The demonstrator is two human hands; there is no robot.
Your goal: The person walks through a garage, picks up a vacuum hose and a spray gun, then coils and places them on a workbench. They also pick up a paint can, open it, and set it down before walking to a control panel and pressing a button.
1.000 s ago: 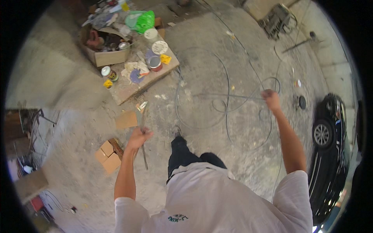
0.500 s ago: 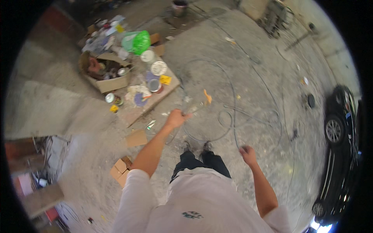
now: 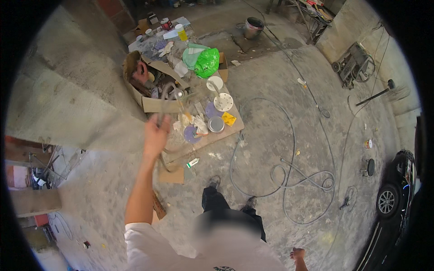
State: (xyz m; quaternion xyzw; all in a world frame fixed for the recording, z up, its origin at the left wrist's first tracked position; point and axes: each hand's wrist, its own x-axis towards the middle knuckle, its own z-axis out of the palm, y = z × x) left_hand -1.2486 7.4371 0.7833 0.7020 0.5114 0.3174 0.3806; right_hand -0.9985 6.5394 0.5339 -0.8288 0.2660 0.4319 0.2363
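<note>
My left hand (image 3: 157,135), smeared by motion, is raised at the left beside an open cardboard box (image 3: 160,106). Its fingers are closed round a blurred grey hose (image 3: 171,168), which curves above and below the hand. My right hand (image 3: 297,254) hangs low at the right, fingers curled, away from the coiled grey hose (image 3: 294,135) on the floor. Whether that hand holds anything cannot be made out. Whether the held hose joins the floor coil is also unclear. On a low slab (image 3: 235,128) stand an open tin (image 3: 216,124), white lids (image 3: 223,102) and a crumpled white glove (image 3: 199,124).
A bright green bag (image 3: 207,63) lies behind the lids. Farther back stands a bucket (image 3: 253,28). Along the right are a wheeled machine (image 3: 355,65), a small black stool (image 3: 368,167) and a black car (image 3: 393,198). A concrete wall (image 3: 72,90) rises at the left.
My left hand has swung up and left toward the box with the hose. My right hand has dropped down and back, away from the floor hose. The view has shifted.
</note>
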